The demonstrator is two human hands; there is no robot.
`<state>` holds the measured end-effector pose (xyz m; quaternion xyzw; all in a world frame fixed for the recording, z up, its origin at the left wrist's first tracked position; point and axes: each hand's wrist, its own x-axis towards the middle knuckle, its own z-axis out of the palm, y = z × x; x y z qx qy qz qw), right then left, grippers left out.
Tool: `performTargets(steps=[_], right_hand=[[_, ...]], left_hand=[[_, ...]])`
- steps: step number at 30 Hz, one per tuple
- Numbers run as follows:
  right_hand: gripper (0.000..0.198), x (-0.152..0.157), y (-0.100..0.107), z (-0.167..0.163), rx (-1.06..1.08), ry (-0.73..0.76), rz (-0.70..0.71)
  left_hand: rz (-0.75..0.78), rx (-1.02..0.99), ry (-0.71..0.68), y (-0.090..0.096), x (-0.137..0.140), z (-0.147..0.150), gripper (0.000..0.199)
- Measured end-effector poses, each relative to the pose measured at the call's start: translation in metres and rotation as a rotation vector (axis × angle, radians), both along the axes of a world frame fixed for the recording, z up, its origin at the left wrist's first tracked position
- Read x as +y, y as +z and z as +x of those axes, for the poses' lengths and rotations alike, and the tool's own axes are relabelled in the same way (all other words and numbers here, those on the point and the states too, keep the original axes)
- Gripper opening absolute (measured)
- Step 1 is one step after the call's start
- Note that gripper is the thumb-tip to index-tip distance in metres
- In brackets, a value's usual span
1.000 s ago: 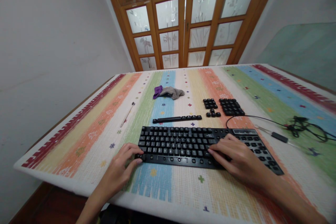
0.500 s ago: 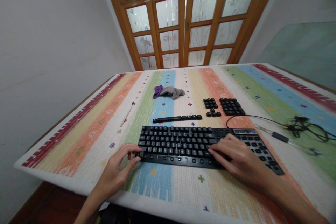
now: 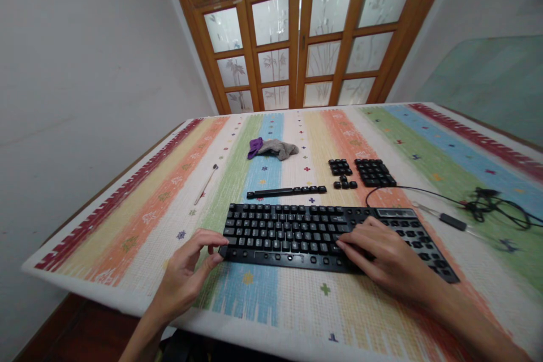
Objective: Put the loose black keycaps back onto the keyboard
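Note:
A black keyboard [image 3: 280, 232] lies flat near the table's front edge, its letter keys in place and bare sockets along the bottom row and number pad. At its front left corner, my left hand [image 3: 189, 271] pinches a small black keycap [image 3: 223, 250] between thumb and fingers. My right hand [image 3: 382, 251] is closed over the right part of the keyboard, fingertips at the keys near the right end of the letter block; what lies beneath the palm is hidden. Behind the keyboard, a row of loose keycaps [image 3: 275, 192] includes the long space bar.
Loose number-pad keycaps [image 3: 375, 172] and arrow and navigation keycaps [image 3: 340, 167] stand grouped behind. A grey and purple cloth [image 3: 278, 149], a thin brush [image 3: 206, 184], a black-handled tool [image 3: 453, 221] and a coiled cable [image 3: 486, 203] lie on the striped tablecloth [image 3: 165, 181].
My left hand has shifted slightly left, drawing the keycap with it to the keyboard's corner edge. My right hand and the keyboard look unmoved.

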<state>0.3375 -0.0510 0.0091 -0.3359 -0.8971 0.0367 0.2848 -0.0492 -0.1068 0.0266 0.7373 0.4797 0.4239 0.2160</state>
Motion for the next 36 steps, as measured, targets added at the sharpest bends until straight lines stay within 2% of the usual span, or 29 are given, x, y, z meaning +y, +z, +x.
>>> performTargets(steps=[6, 11, 17, 27, 36], right_hand=[[0.020, 0.000, 0.003, -0.002, 0.010, 0.005, 0.017], [0.019, 0.000, 0.000, -0.001, 0.002, 0.001, 0.008], [0.018, 0.000, -0.001, 0.000, 0.000, 0.003, 0.008], [0.019, 0.000, 0.001, -0.001, -0.001, -0.004, 0.016], [0.019, 0.000, 0.000, -0.001, -0.018, -0.003, 0.016]], left_hand=[[0.039, 0.261, -0.037, 0.001, 0.000, -0.004, 0.020], [0.056, 0.378, -0.072, -0.008, -0.001, 0.000, 0.024], [0.097, 0.406, -0.032, -0.018, 0.000, 0.003, 0.025], [0.181, 0.396, -0.048, -0.016, 0.002, 0.009, 0.030], [0.247, 0.414, -0.009, -0.022, -0.002, 0.011, 0.033]])
